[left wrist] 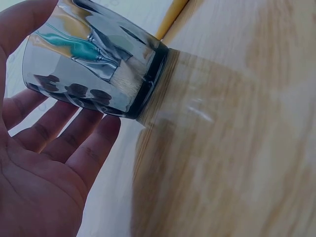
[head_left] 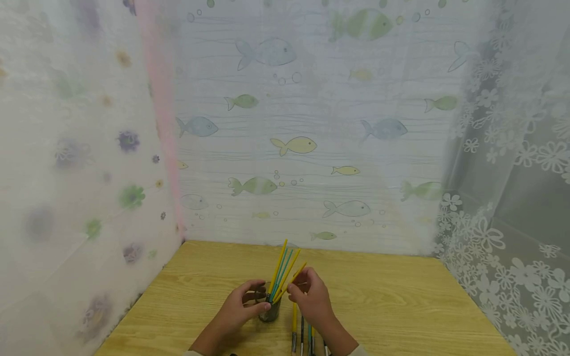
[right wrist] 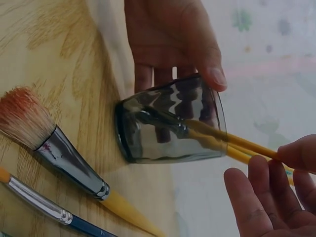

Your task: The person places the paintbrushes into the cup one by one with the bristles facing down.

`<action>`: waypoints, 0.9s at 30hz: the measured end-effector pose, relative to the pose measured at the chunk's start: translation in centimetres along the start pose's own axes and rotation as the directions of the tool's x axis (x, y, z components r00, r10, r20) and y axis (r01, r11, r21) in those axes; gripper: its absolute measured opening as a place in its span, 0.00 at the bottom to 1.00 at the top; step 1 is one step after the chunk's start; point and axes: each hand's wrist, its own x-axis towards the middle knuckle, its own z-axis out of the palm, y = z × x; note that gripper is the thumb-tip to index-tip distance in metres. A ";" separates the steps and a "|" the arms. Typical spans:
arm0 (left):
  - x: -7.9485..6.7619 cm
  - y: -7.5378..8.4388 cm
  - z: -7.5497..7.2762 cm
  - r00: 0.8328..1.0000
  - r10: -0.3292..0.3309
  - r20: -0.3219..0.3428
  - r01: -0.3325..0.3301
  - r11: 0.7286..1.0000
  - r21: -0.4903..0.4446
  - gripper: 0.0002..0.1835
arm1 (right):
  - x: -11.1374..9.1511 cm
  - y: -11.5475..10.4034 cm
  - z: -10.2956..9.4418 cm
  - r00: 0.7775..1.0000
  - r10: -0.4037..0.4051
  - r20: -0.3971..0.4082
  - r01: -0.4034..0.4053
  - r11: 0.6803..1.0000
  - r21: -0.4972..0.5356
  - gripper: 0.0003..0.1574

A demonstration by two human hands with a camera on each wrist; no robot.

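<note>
A smoky see-through glass point(head_left: 269, 313) stands on the wooden table, holding several yellow and green paintbrushes point(left wrist: 76, 47) with their bristles down. My left hand point(head_left: 240, 307) holds the glass from the left, thumb on the near side and fingers around the far side. At the right of the glass, my right hand point(head_left: 315, 298) pinches the yellow handle of a paintbrush point(right wrist: 247, 144) whose lower end is inside the glass. More paintbrushes lie below my right hand, including a wide one with reddish-tipped bristles point(right wrist: 29, 118) and a slim dark blue one point(right wrist: 42, 198).
The wooden table point(head_left: 392, 301) extends to both sides. Behind it hangs a fish-patterned curtain point(head_left: 294, 198). A flowered sheet point(head_left: 89, 198) borders the left side, and a see-through sheet with white flowers point(head_left: 525, 277) the right.
</note>
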 end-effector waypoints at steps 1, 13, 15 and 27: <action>0.0 0.0 0.0 1.000 0.000 -0.001 0.000 1.000 0.001 0.37 | 0.0 0.0 0.0 1.000 0.001 0.005 -0.001 1.000 -0.004 0.13; -0.4 0.1 0.3 1.000 -0.001 -0.008 0.001 1.000 -0.006 0.38 | -0.5 -0.3 -0.4 0.999 0.019 0.038 -0.018 1.000 -0.006 0.17; -0.5 0.2 0.4 1.000 -0.003 -0.009 0.003 1.000 -0.007 0.39 | -0.5 -0.4 -0.4 0.999 0.023 0.036 -0.023 1.000 -0.007 0.17; -0.7 0.3 0.7 1.000 0.005 -0.019 -0.004 1.000 0.029 0.38 | -0.6 -0.8 -1.4 1.000 0.023 0.020 -0.024 1.000 0.021 0.19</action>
